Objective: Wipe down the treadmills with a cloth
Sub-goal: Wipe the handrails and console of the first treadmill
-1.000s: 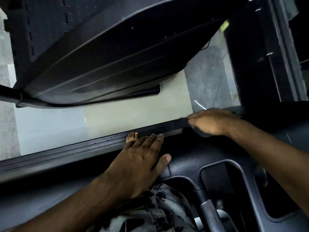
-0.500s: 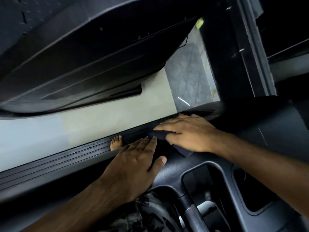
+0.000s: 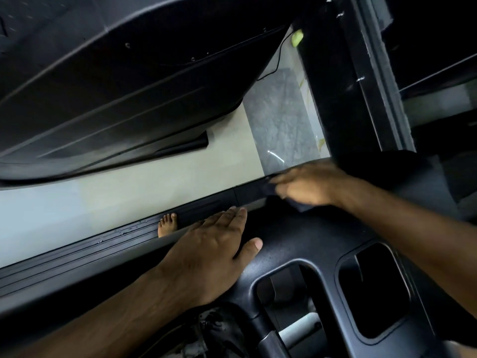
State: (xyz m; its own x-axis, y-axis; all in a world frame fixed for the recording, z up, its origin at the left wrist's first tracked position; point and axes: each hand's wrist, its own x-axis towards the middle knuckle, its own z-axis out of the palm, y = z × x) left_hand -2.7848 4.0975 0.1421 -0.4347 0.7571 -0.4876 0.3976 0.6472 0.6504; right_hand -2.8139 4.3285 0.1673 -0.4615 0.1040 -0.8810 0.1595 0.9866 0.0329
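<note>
I look down over the dark console (image 3: 304,244) of a treadmill. My left hand (image 3: 214,251) lies flat on the console's left part, fingers straight, thumb spread. My right hand (image 3: 307,184) presses a dark cloth (image 3: 299,204) against the console's far edge; the hand is motion-blurred and covers most of the cloth. Below the console the ribbed side rail (image 3: 103,246) of the treadmill deck runs left.
A second treadmill (image 3: 124,81) fills the upper left, with pale floor (image 3: 129,182) between the machines. A bare foot (image 3: 167,224) stands on the side rail. Two recessed console pockets (image 3: 374,293) lie at lower right. A dark upright post (image 3: 361,81) rises at upper right.
My right hand with the cloth slid left along the console edge toward my left hand, then back right to the far edge. My left hand stayed flat in place.
</note>
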